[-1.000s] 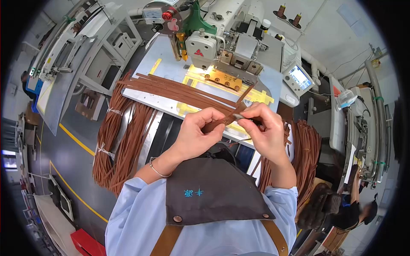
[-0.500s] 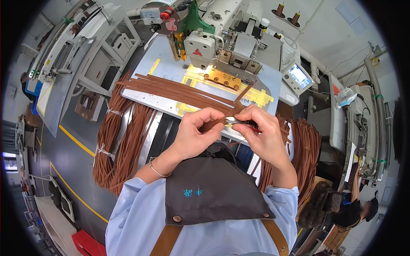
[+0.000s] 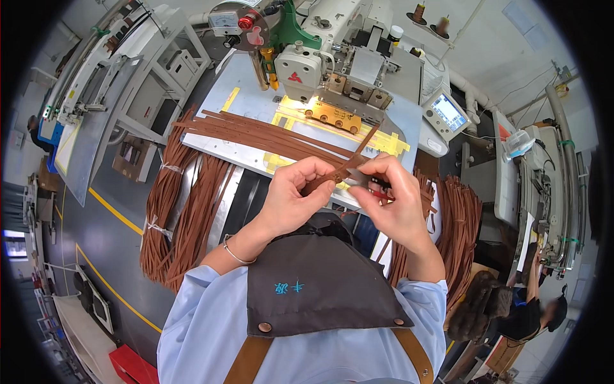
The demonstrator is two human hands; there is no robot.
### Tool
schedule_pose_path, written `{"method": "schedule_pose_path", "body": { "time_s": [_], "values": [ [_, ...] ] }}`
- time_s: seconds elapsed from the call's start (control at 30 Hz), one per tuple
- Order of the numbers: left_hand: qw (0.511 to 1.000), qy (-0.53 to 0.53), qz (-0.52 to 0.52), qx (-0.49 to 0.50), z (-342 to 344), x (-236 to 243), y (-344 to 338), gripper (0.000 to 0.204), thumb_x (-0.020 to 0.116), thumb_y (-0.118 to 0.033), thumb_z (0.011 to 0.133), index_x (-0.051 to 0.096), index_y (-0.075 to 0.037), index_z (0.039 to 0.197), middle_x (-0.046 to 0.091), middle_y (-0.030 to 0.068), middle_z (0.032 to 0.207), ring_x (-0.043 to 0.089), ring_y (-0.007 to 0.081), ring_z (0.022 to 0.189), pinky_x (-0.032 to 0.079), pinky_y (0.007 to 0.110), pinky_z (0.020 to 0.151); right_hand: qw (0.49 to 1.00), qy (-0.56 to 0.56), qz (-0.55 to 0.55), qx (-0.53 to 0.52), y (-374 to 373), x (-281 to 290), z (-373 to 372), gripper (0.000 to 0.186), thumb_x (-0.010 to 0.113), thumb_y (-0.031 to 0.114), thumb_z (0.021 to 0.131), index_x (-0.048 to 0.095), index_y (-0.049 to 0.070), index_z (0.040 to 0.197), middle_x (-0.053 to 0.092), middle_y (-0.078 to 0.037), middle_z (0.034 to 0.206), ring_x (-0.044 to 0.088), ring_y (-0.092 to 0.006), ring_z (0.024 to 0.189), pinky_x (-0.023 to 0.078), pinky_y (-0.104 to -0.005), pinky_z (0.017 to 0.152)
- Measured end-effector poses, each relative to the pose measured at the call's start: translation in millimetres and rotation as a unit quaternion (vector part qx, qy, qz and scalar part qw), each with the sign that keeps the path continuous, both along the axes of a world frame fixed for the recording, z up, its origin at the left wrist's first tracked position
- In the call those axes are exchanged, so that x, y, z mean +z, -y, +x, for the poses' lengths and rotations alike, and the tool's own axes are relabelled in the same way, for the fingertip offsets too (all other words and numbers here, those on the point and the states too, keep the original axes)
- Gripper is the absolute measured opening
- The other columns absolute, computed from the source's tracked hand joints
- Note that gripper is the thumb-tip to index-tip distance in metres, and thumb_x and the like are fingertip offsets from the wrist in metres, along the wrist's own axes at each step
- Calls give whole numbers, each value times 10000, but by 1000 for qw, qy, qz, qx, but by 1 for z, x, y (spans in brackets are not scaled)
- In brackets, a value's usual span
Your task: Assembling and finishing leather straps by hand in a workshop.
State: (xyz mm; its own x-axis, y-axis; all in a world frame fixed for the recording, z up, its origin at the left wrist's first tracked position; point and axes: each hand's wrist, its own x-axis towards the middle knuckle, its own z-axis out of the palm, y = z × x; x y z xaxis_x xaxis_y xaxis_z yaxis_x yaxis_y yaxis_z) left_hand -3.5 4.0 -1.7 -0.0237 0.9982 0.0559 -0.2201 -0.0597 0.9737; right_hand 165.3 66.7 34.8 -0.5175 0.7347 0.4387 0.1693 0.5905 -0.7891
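My left hand (image 3: pixel 294 198) is closed, pinching a folded brown strap (image 3: pixel 366 137) whose free end angles up toward the machine's yellow plate (image 3: pixel 331 114). Close beside it, my right hand (image 3: pixel 396 201) is closed around small red-handled snips (image 3: pixel 382 194), their metal end against the strap between both hands. Several flat brown strips (image 3: pixel 249 132) lie across the pale machine table (image 3: pixel 236 80) just beyond my hands, over yellow tape. The machine's white head (image 3: pixel 300 73) stands behind them.
Long brown strap bundles hang left (image 3: pixel 163 237) and right (image 3: pixel 457 224). A control screen (image 3: pixel 446 114) is at back right. A neighbouring machine table (image 3: pixel 96 125) stands left, across a marked floor. A co-worker in black (image 3: pixel 521 323) is at lower right, another person at the far left edge.
My right hand has shifted slightly on the snips, and their red handle shows more than a second ago. My left hand holds nearly the same position on the strap.
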Motion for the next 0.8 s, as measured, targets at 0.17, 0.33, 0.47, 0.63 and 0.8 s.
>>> {"method": "schedule_pose_path", "body": {
  "time_s": [0.17, 0.33, 0.47, 0.63, 0.8],
  "values": [
    [999, 30, 14, -13, 2, 2, -1, 103, 537, -12, 873, 551, 26, 968, 568, -9, 812, 477, 8, 664, 392, 155, 566, 977, 24, 210, 38, -4, -13, -4, 297, 687, -6, 597, 624, 19, 887, 544, -51, 746, 544, -168, 572, 421, -269, 425],
    [999, 30, 16, -21, 4, 4, -2, 100, 523, -13, 883, 550, 27, 970, 574, 2, 823, 487, 17, 668, 404, 163, 574, 932, 9, 362, 30, -11, -23, -4, 252, 633, 65, 559, 632, 15, 806, 561, -44, 755, 532, -144, 555, 410, -244, 419],
    [999, 29, 19, -16, 4, 6, -2, 98, 520, -9, 882, 549, 28, 968, 573, 1, 819, 486, 15, 666, 402, 161, 573, 934, -28, 355, 13, -13, -28, -7, 244, 625, 68, 558, 632, 14, 796, 559, -52, 745, 534, -146, 558, 406, -243, 419],
    [1000, 26, 11, -14, 5, 4, -3, 91, 529, -15, 880, 547, 25, 959, 566, -3, 801, 484, 12, 661, 400, 160, 571, 957, -1, 288, 37, -15, -21, -1, 224, 697, 75, 580, 589, 7, 764, 556, -66, 737, 551, -163, 568, 417, -257, 429],
    [999, 30, 2, -14, 5, 4, -5, 68, 535, -15, 874, 542, 20, 932, 557, -12, 788, 477, 5, 661, 392, 157, 571, 997, 60, 56, 18, -9, 6, 11, 330, 740, 99, 684, 517, 16, 913, 574, -99, 788, 571, -234, 621, 458, -297, 509]
  ]
}}
